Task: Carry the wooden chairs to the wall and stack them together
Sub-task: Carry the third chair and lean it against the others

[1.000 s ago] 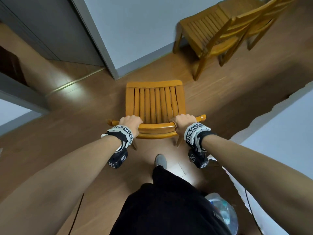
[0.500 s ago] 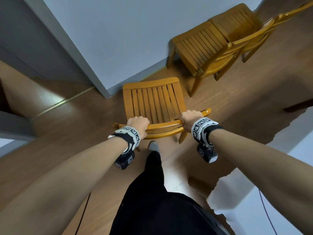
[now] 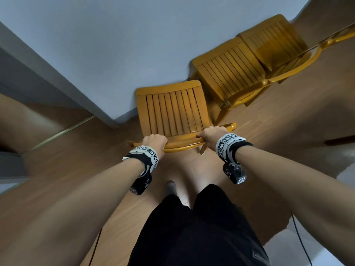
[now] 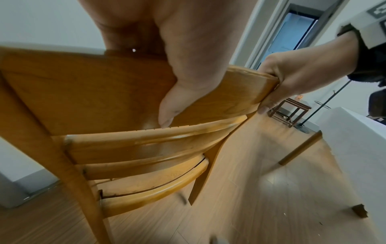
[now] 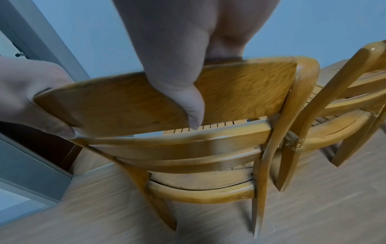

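Observation:
A slatted wooden chair [image 3: 171,112] hangs in front of me, its seat's far edge close to the pale wall [image 3: 115,45]. My left hand [image 3: 154,141] grips the left part of its top back rail [image 4: 104,92], thumb on the near face. My right hand [image 3: 211,134] grips the right part of that rail [image 5: 240,85]. Two more wooden chairs [image 3: 230,73] stand nested together against the wall at the right, the nearer one almost touching the carried chair's right post [image 5: 292,115].
A door frame corner [image 3: 57,83] juts out to the left of the carried chair. A white-covered table [image 4: 355,156] with a wooden leg lies behind me on the right. A small stool and a black stand [image 4: 292,112] are farther back. Wooden floor [image 3: 288,131] all round.
I have walked forward with the chair held in both hands. It is now much closer to the wall and right beside the two nested chairs. Both grips are unchanged.

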A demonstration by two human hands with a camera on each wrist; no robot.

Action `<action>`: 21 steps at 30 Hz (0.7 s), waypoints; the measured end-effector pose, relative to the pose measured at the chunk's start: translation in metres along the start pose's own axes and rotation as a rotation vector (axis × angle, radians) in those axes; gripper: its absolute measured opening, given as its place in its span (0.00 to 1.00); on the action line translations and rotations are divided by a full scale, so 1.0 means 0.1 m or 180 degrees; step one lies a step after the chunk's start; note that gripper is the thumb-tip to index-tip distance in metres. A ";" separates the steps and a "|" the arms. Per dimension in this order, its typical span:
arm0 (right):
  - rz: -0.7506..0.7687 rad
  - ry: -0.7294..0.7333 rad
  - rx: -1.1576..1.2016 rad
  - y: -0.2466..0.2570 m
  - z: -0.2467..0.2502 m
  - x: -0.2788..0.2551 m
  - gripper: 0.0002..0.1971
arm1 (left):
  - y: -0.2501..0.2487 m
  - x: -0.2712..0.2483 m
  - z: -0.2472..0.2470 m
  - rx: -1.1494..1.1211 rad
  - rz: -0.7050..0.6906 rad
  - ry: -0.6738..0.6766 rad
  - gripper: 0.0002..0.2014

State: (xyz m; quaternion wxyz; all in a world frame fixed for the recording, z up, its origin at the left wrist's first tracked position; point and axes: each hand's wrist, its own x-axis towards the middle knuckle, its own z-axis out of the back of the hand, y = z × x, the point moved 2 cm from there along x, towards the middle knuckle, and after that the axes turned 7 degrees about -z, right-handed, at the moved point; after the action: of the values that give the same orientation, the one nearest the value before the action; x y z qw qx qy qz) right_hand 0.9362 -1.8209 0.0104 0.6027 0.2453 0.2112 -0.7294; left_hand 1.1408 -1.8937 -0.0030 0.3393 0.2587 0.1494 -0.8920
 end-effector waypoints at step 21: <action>0.0791 -0.0170 -0.0369 -1.55 0.37 1.00 0.15 | -0.92 1.21 0.38 -0.0419 0.0706 0.0147 0.18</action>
State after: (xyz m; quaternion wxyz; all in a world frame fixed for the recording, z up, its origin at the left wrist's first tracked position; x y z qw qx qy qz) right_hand 0.7651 -1.8921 -0.0191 0.7069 0.2148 0.2048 -0.6421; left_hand 0.9875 -1.9079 -0.0317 0.4485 0.2713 0.1858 -0.8311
